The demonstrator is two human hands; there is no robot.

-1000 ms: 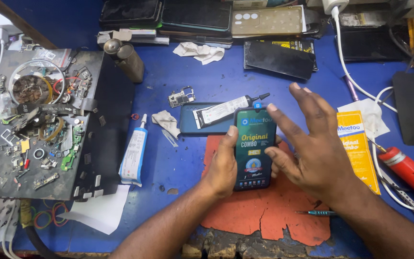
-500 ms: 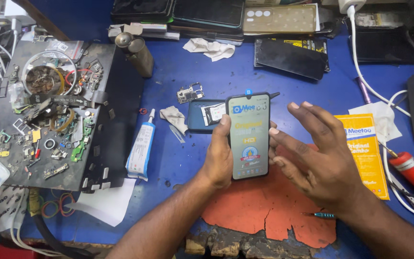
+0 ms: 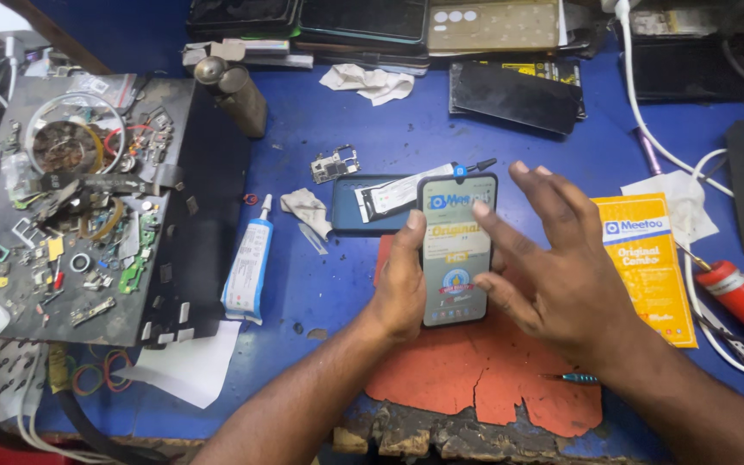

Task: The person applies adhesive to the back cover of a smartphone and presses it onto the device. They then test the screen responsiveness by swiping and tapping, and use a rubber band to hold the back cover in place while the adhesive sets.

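Left of the phone: white glue tube lying on blue table. Left hand grips phone's left edge over orange mat. Right hand open, forefinger on the screen's printed film. Yellow rectangular packet just right.

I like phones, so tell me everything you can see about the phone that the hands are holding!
The smartphone is a slim, dark-framed rectangle with rounded corners, its front covered by a glossy printed film in blue, yellow and white. It is held upright, tilted toward the camera, above a cracked orange mat on the blue bench. The left hand grips its left edge, thumb on the front. The right hand is spread open beside it, one fingertip touching the film near the top.
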